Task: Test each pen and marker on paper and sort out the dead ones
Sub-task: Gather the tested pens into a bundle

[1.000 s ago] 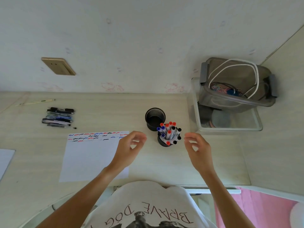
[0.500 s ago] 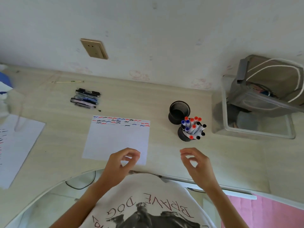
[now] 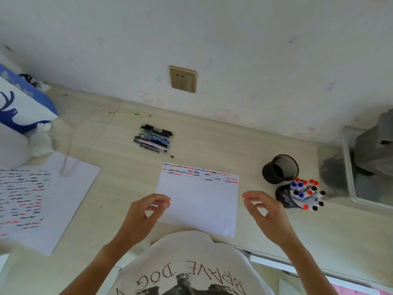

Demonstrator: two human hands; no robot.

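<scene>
A white sheet of paper lies on the desk before me, with rows of red, blue and black squiggles along its far edge. My left hand hovers over its left edge, fingers loosely curled, holding nothing. My right hand hovers just right of the sheet, also loosely curled and empty. A black mesh cup holds several markers with red, blue and black caps. Behind it stands an empty black mesh cup. A pile of pens lies beyond the sheet.
A second sheet covered in squiggles lies at the left, next to a white and blue bag. A clear bin with a grey container sits at the right. A thin pencil lies near the wall below a socket.
The view has swung left, so the cups and bin now sit far right and the second sheet shows. Both hands stay empty and now hover at the sheet's two sides.
</scene>
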